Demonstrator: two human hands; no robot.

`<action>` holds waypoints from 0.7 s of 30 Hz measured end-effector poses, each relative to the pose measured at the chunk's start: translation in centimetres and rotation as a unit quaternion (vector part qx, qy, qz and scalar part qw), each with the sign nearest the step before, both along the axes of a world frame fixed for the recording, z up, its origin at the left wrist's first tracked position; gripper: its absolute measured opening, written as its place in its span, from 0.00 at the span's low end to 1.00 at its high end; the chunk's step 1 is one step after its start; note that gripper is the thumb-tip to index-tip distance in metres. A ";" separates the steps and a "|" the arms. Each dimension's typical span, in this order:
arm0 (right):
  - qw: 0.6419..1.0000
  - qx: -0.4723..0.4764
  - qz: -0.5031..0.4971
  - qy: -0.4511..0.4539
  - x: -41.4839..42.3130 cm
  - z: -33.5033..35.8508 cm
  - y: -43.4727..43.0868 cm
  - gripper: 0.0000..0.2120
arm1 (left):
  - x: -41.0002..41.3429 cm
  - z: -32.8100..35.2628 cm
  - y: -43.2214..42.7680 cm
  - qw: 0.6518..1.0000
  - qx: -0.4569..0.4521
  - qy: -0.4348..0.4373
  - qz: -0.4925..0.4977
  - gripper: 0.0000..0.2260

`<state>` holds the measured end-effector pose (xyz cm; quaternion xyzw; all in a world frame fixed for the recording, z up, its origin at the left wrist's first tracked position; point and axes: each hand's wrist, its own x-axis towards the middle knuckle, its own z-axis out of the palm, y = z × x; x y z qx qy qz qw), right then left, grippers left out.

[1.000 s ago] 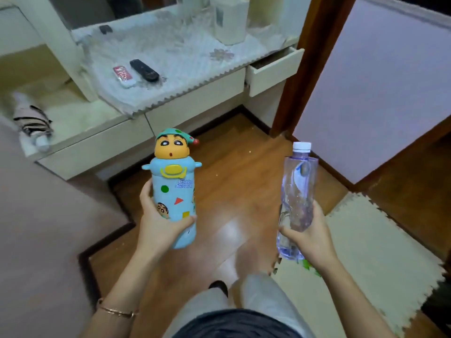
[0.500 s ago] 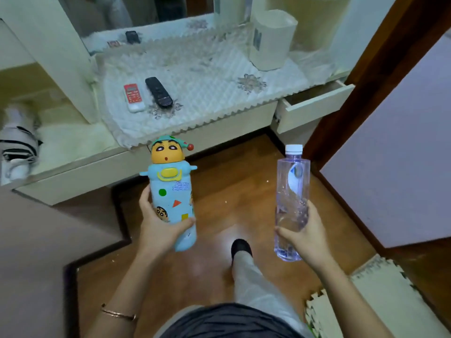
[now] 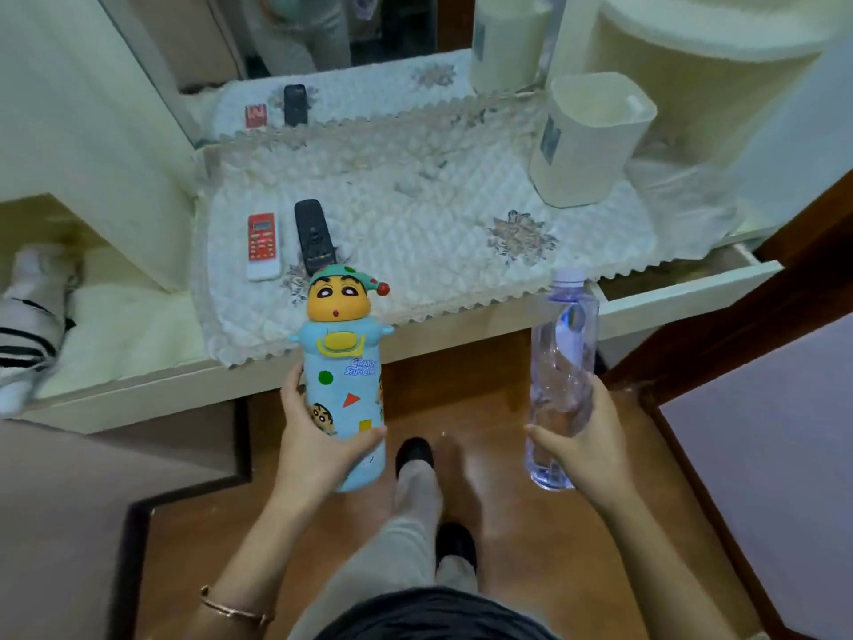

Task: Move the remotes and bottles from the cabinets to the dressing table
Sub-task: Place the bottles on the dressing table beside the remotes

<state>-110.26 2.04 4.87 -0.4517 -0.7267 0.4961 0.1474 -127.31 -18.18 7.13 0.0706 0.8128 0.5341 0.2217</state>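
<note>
My left hand [image 3: 314, 443] grips a light-blue cartoon bottle [image 3: 344, 376] with a yellow character head, held upright just in front of the dressing table [image 3: 461, 323]. My right hand [image 3: 579, 443] holds a clear plastic water bottle [image 3: 561, 362] with a white cap, also upright, near the table's front edge. On the table's quilted white cloth [image 3: 415, 224] lie a white-and-red remote [image 3: 262, 244] and a black remote [image 3: 314, 235], side by side at the left.
A cream bin [image 3: 586, 140] stands at the table's back right. A drawer [image 3: 683, 293] is pulled open at the right. A mirror [image 3: 323, 39] backs the table. A striped soft item [image 3: 27, 325] lies on the lower shelf at left. My feet [image 3: 434, 496] stand on wooden floor.
I have walked closer to the dressing table; it now fills the upper view. Both bottles stay upright in my hands and now overlap the table's front edge.
</note>
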 end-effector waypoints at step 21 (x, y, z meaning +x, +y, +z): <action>0.992 -0.008 0.107 0.066 -29.3 2.4 15.6 0.38 | -23.3 -1.6 20.1 0.998 0.031 0.050 0.034 0.42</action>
